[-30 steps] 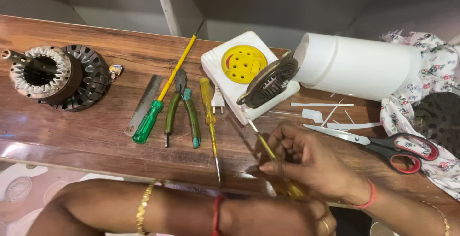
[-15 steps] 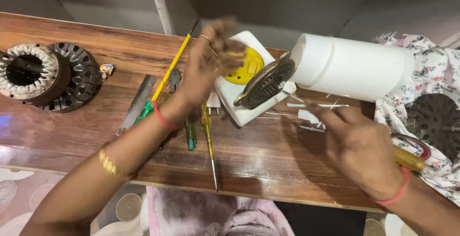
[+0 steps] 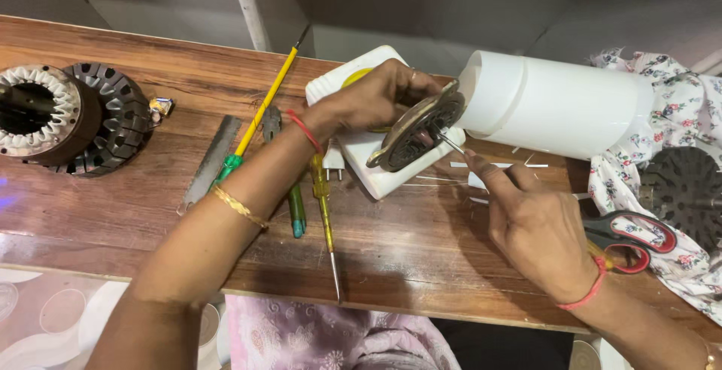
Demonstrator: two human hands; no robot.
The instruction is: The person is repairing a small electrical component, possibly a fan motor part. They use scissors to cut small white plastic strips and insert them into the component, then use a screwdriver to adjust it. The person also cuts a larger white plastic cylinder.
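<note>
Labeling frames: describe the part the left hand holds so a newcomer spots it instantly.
Start at the big white plastic jar lying on its side on the wooden table. At its mouth, over a white square box, the left hand tilts a dark round slotted metal disc. Unlike the motor stator far left, it is thin and flat.

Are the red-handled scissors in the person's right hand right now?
No, the scissors lie on the table behind the right hand, whose fingers pinch a thin pin at the round metal part.

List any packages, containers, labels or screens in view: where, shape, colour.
White plastic jar: lying on its side at the bench's back right, cylindrical, plain white, no label showing.
Small wrapper: beside the motor stator at left, crumpled, yellow and blue.
No screens or signs.
</note>
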